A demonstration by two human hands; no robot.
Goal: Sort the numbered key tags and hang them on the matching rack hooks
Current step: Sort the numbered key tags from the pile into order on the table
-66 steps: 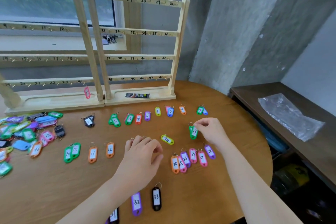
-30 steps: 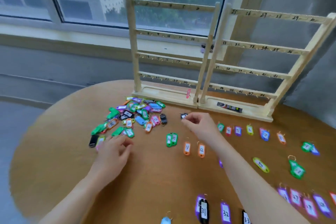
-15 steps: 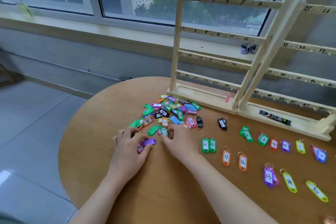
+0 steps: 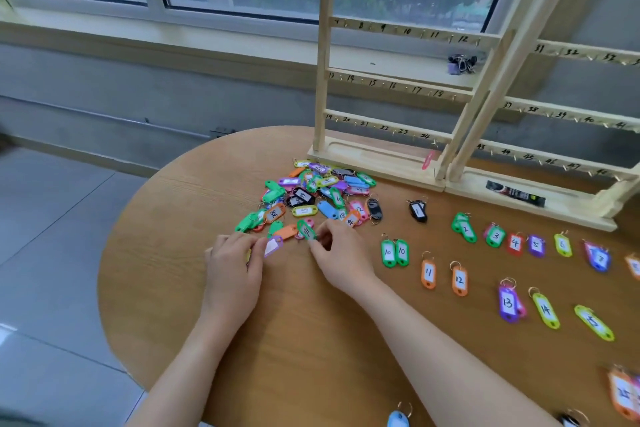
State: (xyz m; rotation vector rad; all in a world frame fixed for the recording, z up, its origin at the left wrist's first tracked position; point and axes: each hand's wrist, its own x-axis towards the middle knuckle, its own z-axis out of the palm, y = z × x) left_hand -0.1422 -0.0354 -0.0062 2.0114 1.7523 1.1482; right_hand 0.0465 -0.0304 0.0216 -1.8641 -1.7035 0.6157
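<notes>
Green tag (image 4: 306,229) sits at the near edge of the pile (image 4: 313,196), pinched by the right hand (image 4: 337,253). The left hand (image 4: 232,262) pinches a purple tag (image 4: 273,246) just left of it. Sorted tags (image 4: 495,236) lie in rows on the right of the table (image 4: 173,218). The rack (image 4: 398,80) stands at the far side.
</notes>
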